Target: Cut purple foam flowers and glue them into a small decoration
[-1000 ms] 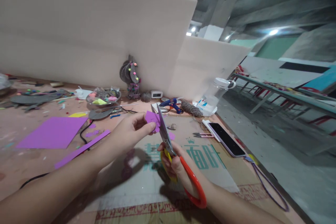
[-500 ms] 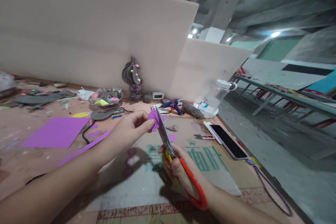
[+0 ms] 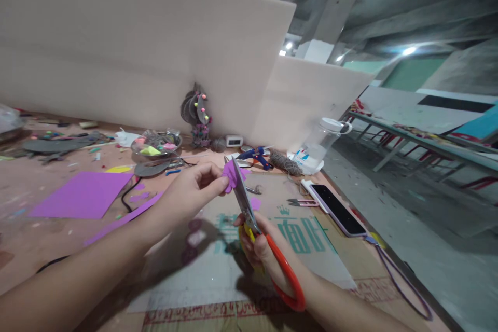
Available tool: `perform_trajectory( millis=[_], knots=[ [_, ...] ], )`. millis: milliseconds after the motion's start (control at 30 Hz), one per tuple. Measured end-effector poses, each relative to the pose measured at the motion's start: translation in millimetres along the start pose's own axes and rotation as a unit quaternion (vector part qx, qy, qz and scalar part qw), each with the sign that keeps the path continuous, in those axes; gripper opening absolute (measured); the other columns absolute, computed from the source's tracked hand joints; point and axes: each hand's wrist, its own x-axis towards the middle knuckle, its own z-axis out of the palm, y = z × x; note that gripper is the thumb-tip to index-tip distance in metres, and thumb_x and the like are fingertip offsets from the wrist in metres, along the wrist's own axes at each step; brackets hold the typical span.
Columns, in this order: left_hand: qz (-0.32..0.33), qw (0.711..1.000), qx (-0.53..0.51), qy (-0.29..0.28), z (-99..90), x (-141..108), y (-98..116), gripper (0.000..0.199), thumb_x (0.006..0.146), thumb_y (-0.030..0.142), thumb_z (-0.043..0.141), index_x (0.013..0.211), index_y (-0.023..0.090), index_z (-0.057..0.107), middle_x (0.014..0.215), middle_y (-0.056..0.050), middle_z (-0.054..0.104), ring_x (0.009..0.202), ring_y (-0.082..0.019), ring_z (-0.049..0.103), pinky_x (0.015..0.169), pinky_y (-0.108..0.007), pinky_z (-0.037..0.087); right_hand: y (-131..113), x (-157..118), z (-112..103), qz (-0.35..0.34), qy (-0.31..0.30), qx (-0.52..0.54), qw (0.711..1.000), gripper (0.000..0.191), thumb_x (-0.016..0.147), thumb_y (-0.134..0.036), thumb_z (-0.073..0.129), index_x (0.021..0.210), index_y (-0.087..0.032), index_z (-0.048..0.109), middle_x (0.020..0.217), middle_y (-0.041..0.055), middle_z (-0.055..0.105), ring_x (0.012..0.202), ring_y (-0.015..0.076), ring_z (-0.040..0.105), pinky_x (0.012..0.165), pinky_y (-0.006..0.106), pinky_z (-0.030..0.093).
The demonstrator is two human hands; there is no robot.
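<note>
Between thumb and fingers, my left hand pinches a small purple paper piece with a wavy, petal-like edge. My right hand grips scissors with red and yellow handles. Their blades point up and away from me, nearly closed, and lie against the right side of the paper piece. Both hands are above a printed plastic sheet with green lettering. A small purple scrap lies under the blades on the sheet.
Purple paper lies at left. Behind are a bowl of colourful bits, a grey ornament with beads, a blue glue gun and yarn. At right are thread snips, a phone and a plastic jug.
The purple piece has turned slightly in my left fingers and its wavy edge shows differently. The scissors have shifted only a little; both hands keep their hold.
</note>
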Motion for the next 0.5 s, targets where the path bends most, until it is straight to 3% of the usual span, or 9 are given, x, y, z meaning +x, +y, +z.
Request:
perform_trajectory(
  millis=[233, 500],
  knots=[
    [-0.009, 1.0, -0.001, -0.013, 3.2, -4.9, 1.5, 0.021, 0.087, 0.032, 0.056, 0.073, 0.018, 0.053, 0.073, 0.001, 0.059, 0.07, -0.013, 0.055, 0.065, -0.026, 0.041, -1.7, -1.7, 1.2, 0.003, -0.005, -0.002, 1.0, 0.067, 0.079, -0.078, 0.044, 0.118, -0.023, 0.049, 0.077, -0.0026, 0.036, 0.058, 0.0092, 0.025, 0.05, 0.024, 0.023],
    [-0.011, 1.0, -0.006, -0.012, 5.4, -5.2, 5.0, 0.02, 0.087, 0.029, 0.056, 0.071, 0.018, 0.051, 0.072, 0.002, 0.059, 0.069, -0.012, 0.055, 0.066, -0.025, 0.042, -6.9, -0.7, -0.5, -0.001, -0.013, -0.021, 1.0, 0.059, 0.084, -0.073, 0.042, 0.116, -0.023, 0.048, 0.075, -0.0029, 0.034, 0.057, 0.0095, 0.026, 0.05, 0.024, 0.024]
  ],
)
